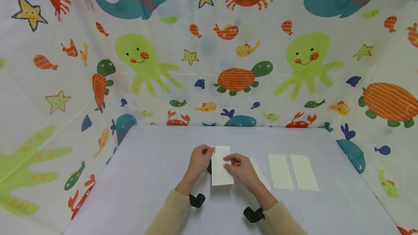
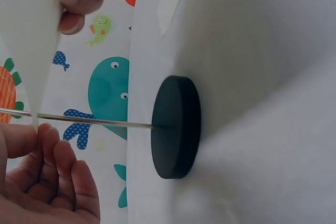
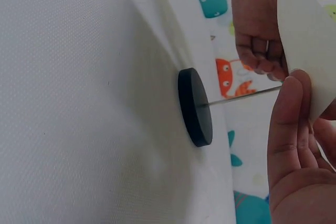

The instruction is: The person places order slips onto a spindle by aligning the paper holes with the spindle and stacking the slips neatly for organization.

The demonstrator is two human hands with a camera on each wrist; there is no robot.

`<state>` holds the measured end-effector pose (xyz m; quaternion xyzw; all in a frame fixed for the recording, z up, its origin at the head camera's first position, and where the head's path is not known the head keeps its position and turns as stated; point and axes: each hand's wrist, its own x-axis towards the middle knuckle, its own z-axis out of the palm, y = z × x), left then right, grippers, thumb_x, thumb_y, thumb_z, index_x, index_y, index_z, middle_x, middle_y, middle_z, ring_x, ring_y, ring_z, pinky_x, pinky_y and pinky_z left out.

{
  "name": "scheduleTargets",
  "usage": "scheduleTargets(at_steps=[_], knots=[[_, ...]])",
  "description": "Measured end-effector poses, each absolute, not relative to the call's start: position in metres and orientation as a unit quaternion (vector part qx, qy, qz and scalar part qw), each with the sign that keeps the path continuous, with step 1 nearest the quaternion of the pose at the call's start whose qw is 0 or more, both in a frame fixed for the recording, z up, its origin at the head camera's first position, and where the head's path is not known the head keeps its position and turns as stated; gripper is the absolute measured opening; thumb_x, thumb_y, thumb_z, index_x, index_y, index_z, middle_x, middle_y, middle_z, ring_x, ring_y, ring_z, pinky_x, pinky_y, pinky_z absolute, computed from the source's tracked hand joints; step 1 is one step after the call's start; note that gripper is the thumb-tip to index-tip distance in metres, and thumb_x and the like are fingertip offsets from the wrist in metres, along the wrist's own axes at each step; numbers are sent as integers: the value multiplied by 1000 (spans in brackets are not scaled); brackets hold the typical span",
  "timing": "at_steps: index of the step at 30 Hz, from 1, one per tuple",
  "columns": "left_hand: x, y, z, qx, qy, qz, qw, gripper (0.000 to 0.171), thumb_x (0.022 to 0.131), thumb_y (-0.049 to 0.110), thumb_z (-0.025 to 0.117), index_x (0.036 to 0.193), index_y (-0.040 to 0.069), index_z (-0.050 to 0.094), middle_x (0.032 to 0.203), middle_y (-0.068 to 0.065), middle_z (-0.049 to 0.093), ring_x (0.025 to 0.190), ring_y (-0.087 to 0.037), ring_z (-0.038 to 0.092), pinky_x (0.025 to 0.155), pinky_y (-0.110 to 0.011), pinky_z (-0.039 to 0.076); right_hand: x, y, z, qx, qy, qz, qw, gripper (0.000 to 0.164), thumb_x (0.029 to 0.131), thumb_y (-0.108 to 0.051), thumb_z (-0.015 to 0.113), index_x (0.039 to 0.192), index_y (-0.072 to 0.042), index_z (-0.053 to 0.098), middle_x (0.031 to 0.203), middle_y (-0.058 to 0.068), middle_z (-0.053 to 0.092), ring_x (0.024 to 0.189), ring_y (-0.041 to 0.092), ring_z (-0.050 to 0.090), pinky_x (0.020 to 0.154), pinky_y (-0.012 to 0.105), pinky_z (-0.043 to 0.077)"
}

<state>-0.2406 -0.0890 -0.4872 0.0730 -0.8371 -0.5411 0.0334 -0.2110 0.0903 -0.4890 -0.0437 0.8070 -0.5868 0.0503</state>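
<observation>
A white rectangular paper card (image 1: pixel 221 171) is held up over the table, its face towards the head camera. My left hand (image 1: pixel 200 159) pinches its upper left edge between thumb and forefinger. On the opposite edge, my right hand (image 1: pixel 242 169) grips the card with thumb and fingers. Beneath it stands a bill spike with a round black base (image 2: pixel 176 127) and a thin metal rod (image 2: pixel 100 121). In the left wrist view the rod passes through or right by the card's edge, close to my left fingertips; which one, I cannot tell. The card hides most of the spike from the head view.
Three more white cards lie on the table to the right: one (image 1: pixel 260 175) partly behind my right hand, a middle one (image 1: pixel 281 171) and an outer one (image 1: pixel 304 172). A patterned curtain (image 1: pixel 202 97) hangs behind the table (image 1: pixel 156 162) and along its sides.
</observation>
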Motion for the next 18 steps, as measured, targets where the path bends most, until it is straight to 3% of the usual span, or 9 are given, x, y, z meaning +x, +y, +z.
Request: scheduleTargets(at_steps=[18], knots=[[-243, -95, -513, 49, -867, -496, 24, 14, 97, 19, 67, 91, 7, 68, 79, -3, 60, 71, -17, 55, 62, -31, 46, -211, 90, -511, -82, 838, -536, 57, 16, 87, -8, 77, 102, -6, 74, 81, 2, 52, 70, 16, 49, 59, 27, 40]])
